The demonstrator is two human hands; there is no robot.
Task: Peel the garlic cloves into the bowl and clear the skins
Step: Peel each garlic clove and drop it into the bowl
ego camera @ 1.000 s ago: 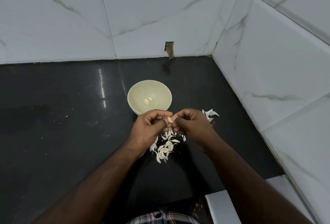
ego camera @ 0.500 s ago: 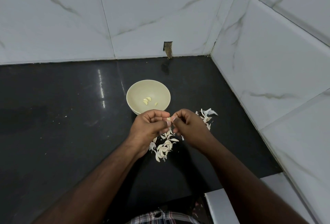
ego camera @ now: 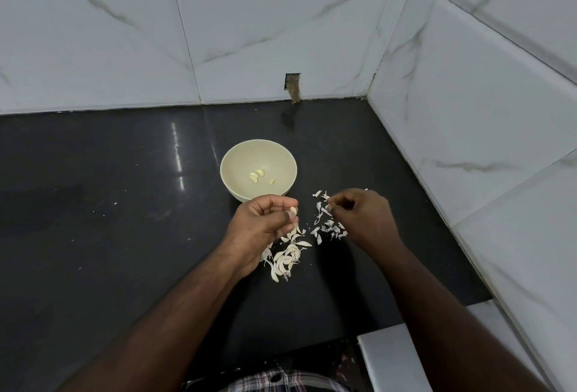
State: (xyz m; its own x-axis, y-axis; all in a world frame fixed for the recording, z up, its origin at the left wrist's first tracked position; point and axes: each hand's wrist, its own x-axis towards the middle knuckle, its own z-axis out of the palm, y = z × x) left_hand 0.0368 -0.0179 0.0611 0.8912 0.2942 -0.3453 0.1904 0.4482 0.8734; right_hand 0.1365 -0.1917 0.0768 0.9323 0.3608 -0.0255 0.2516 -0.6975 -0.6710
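Change: your hands, joined over the skins half a second ago, are now apart; the right one has swung out toward the wall side.
Left hand: your left hand (ego camera: 265, 220) stays just in front of the bowl, fingers curled, pinching a clove (ego camera: 293, 211) between thumb and fingertips.
Right hand: your right hand (ego camera: 359, 216) hangs over the right scatter with curled fingers, and a small scrap of skin (ego camera: 332, 204) shows at the fingertips; it looks pinched there, though it is too small to be certain.
Clove: pale and mostly bare where it shows, so I judge it peeled or nearly so.
Bowl: the bowl (ego camera: 282, 157) sits on the counter (ego camera: 125, 220) just beyond your left hand, with three peeled cloves (ego camera: 259, 175) inside.
Skins: one heap (ego camera: 285, 255) lies under and beside your left hand; a looser scatter (ego camera: 327, 226) lies beside your right.
Meaning: the pull-apart reads as the skin coming off; dropping the clove into the bowl looks like your next step.
Remaining: none of the skins is cleared yet, so that part is still all ahead.
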